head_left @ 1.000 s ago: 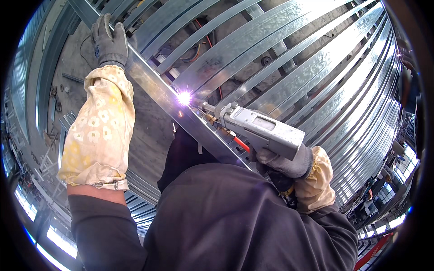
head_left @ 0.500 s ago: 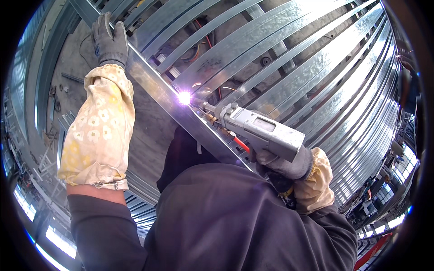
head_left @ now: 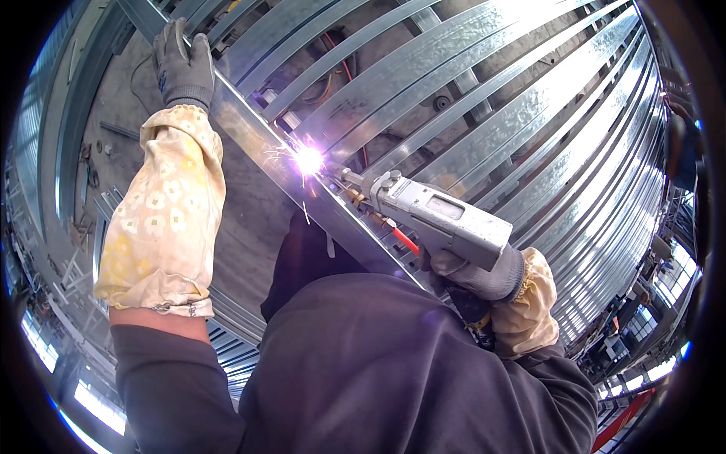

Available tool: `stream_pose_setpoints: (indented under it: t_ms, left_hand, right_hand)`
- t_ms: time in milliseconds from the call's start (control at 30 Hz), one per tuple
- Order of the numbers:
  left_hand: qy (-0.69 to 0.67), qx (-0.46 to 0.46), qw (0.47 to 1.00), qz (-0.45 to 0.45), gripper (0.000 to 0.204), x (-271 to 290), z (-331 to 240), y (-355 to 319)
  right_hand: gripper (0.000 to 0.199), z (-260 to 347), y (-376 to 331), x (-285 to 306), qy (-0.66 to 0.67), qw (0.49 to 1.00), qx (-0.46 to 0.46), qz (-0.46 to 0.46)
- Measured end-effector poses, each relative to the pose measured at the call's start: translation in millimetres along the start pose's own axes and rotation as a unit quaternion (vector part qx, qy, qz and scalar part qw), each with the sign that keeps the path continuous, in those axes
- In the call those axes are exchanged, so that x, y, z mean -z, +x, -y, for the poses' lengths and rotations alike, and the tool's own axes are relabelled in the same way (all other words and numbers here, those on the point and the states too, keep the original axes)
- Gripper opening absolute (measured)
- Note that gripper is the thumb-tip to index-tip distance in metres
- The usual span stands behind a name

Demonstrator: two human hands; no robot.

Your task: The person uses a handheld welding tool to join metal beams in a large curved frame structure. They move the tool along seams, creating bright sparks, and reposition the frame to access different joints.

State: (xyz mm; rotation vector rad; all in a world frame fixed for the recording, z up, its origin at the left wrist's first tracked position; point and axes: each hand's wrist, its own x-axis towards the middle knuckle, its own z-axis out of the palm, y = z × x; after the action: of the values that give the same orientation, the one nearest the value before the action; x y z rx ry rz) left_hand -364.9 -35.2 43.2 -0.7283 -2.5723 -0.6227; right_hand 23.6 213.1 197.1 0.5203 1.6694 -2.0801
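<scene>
My right hand [head_left: 473, 274], in a grey glove with a pale floral sleeve cover, grips a grey handheld welding gun [head_left: 439, 219]. Its nozzle points up-left at a bright white-violet arc [head_left: 308, 160] with a few sparks, right on a long galvanised steel rail [head_left: 249, 136] running diagonally. My left hand [head_left: 183, 66], also in a grey glove, rests with fingers laid over the same rail farther up-left, the floral sleeve cover trailing down my forearm.
Rows of parallel galvanised steel slats [head_left: 514, 113] fill the right and top. A concrete floor [head_left: 113, 98] shows at left, with red cables [head_left: 349, 72] beneath the slats. My dark sweatshirt [head_left: 378, 363] fills the lower centre.
The arc stays lit with more sparks now; the welding gun and arc have barely shifted along the rail. My left hand has not moved.
</scene>
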Motion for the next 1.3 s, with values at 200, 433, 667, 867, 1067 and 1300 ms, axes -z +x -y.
stream_pose_setpoints:
  t_ms: [200, 433, 667, 867, 1067, 1300]
  left_hand:
    - [0.004, -0.006, 1.000, 0.002, 0.047, -1, 1, 1]
    - [-0.009, 0.005, 1.000, -0.008, 0.048, -5, 8, -2]
    - [-0.020, 0.019, 1.000, 0.005, 0.048, -5, 4, -1]
    - [-0.017, 0.014, 1.000, 0.000, 0.048, -2, 3, -2]
    - [0.002, 0.003, 1.000, 0.004, 0.048, -1, 3, 0]
    - [-0.014, 0.013, 1.000, 0.007, 0.047, 0, 0, -1]
  right_hand:
    - [0.063, -2, -2, 0, 0.158, 0.986, -0.046, 0.007]
    - [0.058, 18, -5, 2, -0.043, 0.996, -0.073, 0.038]
    - [0.078, -3, -9, 3, 0.080, 0.996, -0.039, 0.006]
    - [0.079, 2, -7, 2, 0.010, 0.999, -0.032, -0.004]
    - [0.074, 0, -6, -1, 0.105, 0.994, -0.016, 0.007]
    - [0.068, -16, -6, 9, -0.052, 0.998, 0.039, 0.021]
